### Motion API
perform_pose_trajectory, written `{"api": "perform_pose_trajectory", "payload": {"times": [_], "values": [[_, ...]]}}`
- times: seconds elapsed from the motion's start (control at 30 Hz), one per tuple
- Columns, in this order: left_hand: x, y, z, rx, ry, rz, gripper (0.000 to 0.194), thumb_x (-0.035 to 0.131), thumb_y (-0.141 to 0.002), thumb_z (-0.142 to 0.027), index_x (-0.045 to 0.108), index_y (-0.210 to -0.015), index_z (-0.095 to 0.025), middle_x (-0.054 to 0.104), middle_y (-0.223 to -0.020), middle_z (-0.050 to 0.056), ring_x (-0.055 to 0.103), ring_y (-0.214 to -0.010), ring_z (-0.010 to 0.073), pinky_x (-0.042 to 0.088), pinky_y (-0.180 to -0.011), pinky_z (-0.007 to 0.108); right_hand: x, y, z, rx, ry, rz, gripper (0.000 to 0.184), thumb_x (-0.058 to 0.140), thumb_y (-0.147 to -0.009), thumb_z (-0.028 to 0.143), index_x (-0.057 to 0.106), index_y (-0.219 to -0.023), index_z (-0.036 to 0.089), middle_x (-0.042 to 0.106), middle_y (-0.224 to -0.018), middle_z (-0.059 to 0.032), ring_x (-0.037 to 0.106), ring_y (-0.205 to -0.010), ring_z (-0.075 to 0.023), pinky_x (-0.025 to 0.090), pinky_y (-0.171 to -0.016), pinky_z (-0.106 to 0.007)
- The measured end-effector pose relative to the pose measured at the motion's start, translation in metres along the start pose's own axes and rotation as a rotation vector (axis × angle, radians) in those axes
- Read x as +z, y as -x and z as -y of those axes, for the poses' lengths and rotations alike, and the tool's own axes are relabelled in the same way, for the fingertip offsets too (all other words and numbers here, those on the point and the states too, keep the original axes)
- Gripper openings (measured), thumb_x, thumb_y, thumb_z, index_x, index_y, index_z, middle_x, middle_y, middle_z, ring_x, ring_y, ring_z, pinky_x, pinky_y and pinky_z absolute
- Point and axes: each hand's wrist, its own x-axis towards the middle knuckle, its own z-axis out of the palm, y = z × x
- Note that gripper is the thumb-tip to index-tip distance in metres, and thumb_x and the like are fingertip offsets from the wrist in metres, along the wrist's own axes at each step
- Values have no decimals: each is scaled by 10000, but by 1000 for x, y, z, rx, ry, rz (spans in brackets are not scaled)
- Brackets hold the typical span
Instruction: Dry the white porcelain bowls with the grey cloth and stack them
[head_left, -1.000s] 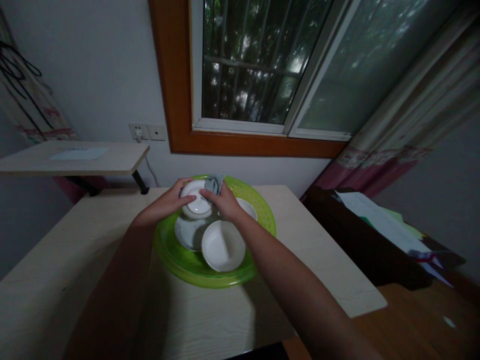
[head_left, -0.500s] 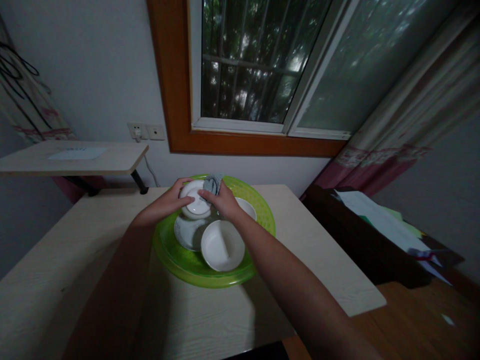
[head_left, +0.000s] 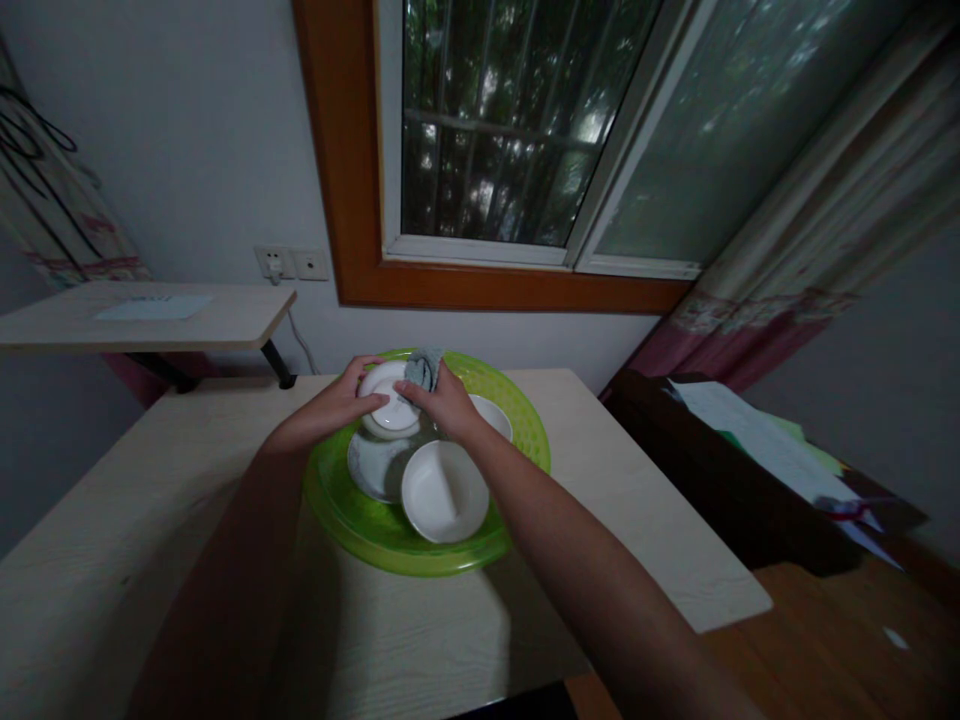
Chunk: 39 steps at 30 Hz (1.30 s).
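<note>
Over a round green plastic tray [head_left: 360,548], my left hand [head_left: 346,398] grips a small white bowl [head_left: 391,405] by its left side, thumb across the bowl's base, which faces me. My right hand [head_left: 444,398] is closed on a grey cloth [head_left: 424,368], pressed to the bowl's right edge with the thumb on the bowl. Below the held bowl lies a white plate [head_left: 371,465]. A white bowl [head_left: 446,492] sits nearer me in the tray, overlapping the plate. Another white dish [head_left: 495,418] is partly hidden behind my right wrist.
The tray stands on a pale wooden table [head_left: 600,480]. A raised shelf [head_left: 247,325] with a paper [head_left: 155,307] is at left. Behind are a wall socket [head_left: 292,263] and a barred window [head_left: 510,120]. Papers [head_left: 757,430] lie on dark furniture at right.
Almost nothing differs. The cloth and the fingers of my right hand have shifted very slightly left along the bowl; my left hand keeps its grip.
</note>
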Motion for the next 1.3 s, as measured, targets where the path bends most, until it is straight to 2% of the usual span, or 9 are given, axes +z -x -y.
{"api": "perform_pose_trajectory", "payload": {"times": [0.17,0.43,0.57,0.83,0.93,1.1,1.3], "values": [[0,2,-4,-12,-4,41,640,762,-718,-262,527,-1311,-214,640,-1261,118,625,-1129,265,491,-994,390,-1,-1,0,11,-5,6,478,761,-775,542,595,-1090,224,705,-1068,-65,652,-952,-247,511,-894,-398],[0,1,-2,-13,-31,28,632,764,-725,-286,521,-1303,-205,629,-1284,128,630,-1129,266,511,-955,374,-1,1,1,-2,13,11,507,749,-780,565,593,-1110,212,699,-1088,-80,648,-982,-260,502,-904,-405],[-2,1,0,-6,-33,74,644,725,-745,-276,481,-1337,-209,622,-1299,132,630,-1142,264,503,-979,390,-2,1,2,12,20,-1,509,756,-780,548,588,-1119,208,700,-1098,-79,652,-982,-254,507,-903,-397],[-1,0,2,-5,-186,53,688,707,-780,-392,417,-1371,-190,573,-1359,154,589,-1213,286,465,-1057,459,-1,-1,0,-15,53,10,510,757,-779,555,594,-1112,205,703,-1088,-78,651,-980,-252,511,-908,-406],[-2,-1,2,-4,-198,63,670,692,-768,-355,421,-1356,-183,550,-1383,161,567,-1248,295,441,-1079,461,-1,-1,-1,-17,44,3,516,761,-776,552,593,-1119,205,702,-1089,-76,650,-978,-253,509,-917,-414],[-1,0,-1,-51,-107,104,706,666,-743,-288,389,-1384,-191,566,-1351,154,616,-1173,280,481,-1014,440,-1,-1,-2,0,35,-9,526,766,-772,544,593,-1134,203,701,-1101,-84,654,-987,-261,509,-912,-415],[0,0,1,-34,-99,49,672,712,-747,-306,443,-1354,-196,599,-1310,141,616,-1171,277,487,-1006,420,-2,0,0,-6,45,-13,515,765,-768,550,594,-1117,213,702,-1092,-80,652,-972,-248,510,-905,-402]]}}
